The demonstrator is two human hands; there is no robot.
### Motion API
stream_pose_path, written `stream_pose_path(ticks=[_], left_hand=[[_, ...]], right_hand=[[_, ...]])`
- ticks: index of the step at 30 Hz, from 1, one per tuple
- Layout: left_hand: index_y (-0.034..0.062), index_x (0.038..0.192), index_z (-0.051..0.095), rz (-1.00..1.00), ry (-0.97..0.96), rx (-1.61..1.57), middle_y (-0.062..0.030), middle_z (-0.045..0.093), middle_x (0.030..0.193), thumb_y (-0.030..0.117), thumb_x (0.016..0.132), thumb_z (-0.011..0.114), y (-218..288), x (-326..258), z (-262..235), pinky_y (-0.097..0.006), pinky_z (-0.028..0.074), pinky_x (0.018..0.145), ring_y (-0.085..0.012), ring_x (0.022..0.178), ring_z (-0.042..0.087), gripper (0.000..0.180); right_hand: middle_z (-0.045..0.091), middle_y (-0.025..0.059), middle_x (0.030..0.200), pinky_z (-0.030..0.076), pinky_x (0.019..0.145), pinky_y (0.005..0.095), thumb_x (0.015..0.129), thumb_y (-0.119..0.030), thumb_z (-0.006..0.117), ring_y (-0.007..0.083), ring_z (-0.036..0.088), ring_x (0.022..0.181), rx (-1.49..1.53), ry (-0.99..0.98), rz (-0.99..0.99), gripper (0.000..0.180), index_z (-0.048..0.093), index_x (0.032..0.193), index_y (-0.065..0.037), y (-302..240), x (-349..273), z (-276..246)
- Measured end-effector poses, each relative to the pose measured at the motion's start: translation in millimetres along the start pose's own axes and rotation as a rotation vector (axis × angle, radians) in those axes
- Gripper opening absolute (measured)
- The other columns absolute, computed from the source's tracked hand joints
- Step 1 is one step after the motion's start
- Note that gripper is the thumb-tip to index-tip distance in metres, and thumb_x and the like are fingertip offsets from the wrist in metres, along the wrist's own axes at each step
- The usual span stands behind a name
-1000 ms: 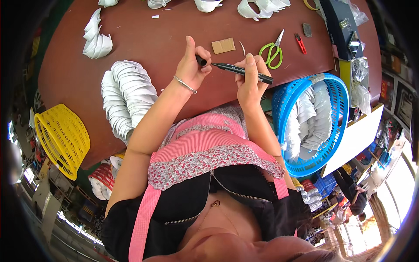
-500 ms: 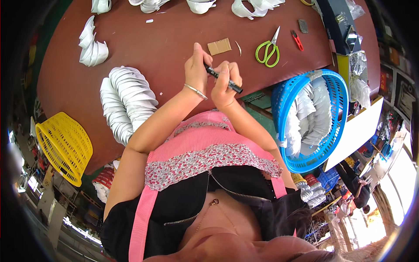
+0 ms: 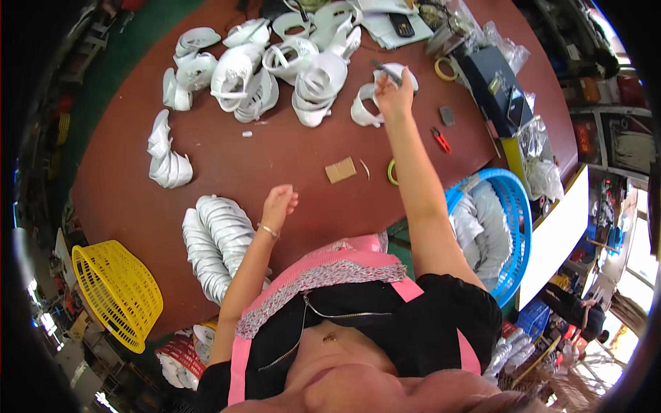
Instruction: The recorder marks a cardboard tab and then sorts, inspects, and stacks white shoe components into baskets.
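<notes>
My right hand (image 3: 394,96) is stretched toward the far side of the brown table (image 3: 227,162), closed around a dark marker pen (image 3: 387,71). Just beneath and beside it lie white curved pieces with openings (image 3: 365,107), partly covered by the hand. My left hand (image 3: 279,205) hovers over the near middle of the table, its fingers curled in and nothing visible in them. A nested double row of white pieces (image 3: 220,230) lies beside my left forearm. Behind my right forearm, most of a pair of green-handled scissors (image 3: 392,172) is hidden.
More white pieces (image 3: 317,86) cover the far table. A cardboard scrap (image 3: 341,171), red thread snips (image 3: 441,140) and a dark block (image 3: 447,115) lie centre to right. A blue basket (image 3: 525,227) holding white stacks stands right, a yellow basket (image 3: 117,296) left, a dark box (image 3: 492,89) far right.
My hands, together on the marker before, have parted. The right has carried it far forward to the white pieces; the left has moved left and down. The view has shifted, showing more of the far table.
</notes>
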State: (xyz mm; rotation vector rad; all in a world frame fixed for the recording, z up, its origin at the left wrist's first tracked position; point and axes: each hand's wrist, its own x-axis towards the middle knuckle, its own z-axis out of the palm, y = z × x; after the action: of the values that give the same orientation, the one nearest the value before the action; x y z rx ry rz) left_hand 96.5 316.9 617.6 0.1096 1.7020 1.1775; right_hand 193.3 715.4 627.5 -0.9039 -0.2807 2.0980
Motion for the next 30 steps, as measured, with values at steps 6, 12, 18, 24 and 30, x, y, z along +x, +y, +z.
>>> stream_pose_path(ticks=[6, 12, 18, 24, 30], left_hand=[[0.0035, 0.116, 0.057, 0.328, 0.174, 0.522, -0.0069, 0.067, 0.093, 0.019, 0.091, 0.068, -47.5, -7.6, -22.4, -0.027, 0.052, 0.073, -0.0137, 0.078, 0.063, 0.031], [0.0035, 0.119, 0.057, 0.103, 0.07, 0.2, -0.008, 0.067, 0.096, 0.02, 0.09, 0.069, -72.1, -21.3, 5.4, -0.029, 0.052, 0.077, -0.0126, 0.082, 0.063, 0.036], [0.0027, 0.122, 0.054, 0.139, 0.056, 0.397, -0.0092, 0.065, 0.101, 0.017, 0.087, 0.071, -59.8, -18.5, 38.7, -0.03, 0.053, 0.08, -0.0151, 0.086, 0.063, 0.041], [0.008, 0.139, 0.04, 0.567, 0.079, 1.015, -0.0173, 0.045, 0.131, 0.026, 0.073, 0.082, -2.0, -3.4, 70.0, -0.044, 0.045, 0.099, -0.0364, 0.119, 0.047, 0.081], [0.0121, 0.137, 0.04, 0.641, 0.02, 1.232, -0.0147, 0.046, 0.125, 0.028, 0.065, 0.088, -17.0, 36.1, 79.7, -0.043, 0.045, 0.097, -0.033, 0.116, 0.049, 0.088]], right_hand=[[0.061, 0.0211, 0.116, 0.05, 0.08, 0.0347, 0.095, -0.061, 0.046, 0.0336, 0.06, 0.11, -0.104, -0.186, -0.055, 0.08, 0.043, 0.125, 0.013, -30.0, 147.0, 122.3], [0.067, 0.0158, 0.101, 0.047, 0.071, 0.0305, 0.101, -0.032, 0.053, 0.0224, 0.064, 0.086, -0.356, -0.376, -0.15, 0.043, 0.052, 0.119, 0.007, 0.3, 136.7, 130.9], [0.059, 0.0017, 0.069, 0.042, 0.05, 0.0224, 0.098, -0.02, 0.056, 0.0072, 0.052, 0.054, -0.98, -0.349, -0.126, 0.018, 0.063, 0.095, -0.003, 48.3, -69.3, -21.5], [0.049, 0.0191, 0.122, 0.051, 0.092, 0.0436, 0.069, -0.018, 0.083, 0.0383, 0.053, 0.117, -1.712, -0.546, -0.312, 0.064, 0.053, 0.125, -0.008, 63.1, -157.3, -137.8], [0.044, 0.018, 0.127, 0.051, 0.092, 0.0451, 0.063, -0.018, 0.088, 0.04, 0.051, 0.119, -1.929, -0.566, -0.406, 0.092, 0.038, 0.14, -0.014, 78.5, -163.9, -143.0]])
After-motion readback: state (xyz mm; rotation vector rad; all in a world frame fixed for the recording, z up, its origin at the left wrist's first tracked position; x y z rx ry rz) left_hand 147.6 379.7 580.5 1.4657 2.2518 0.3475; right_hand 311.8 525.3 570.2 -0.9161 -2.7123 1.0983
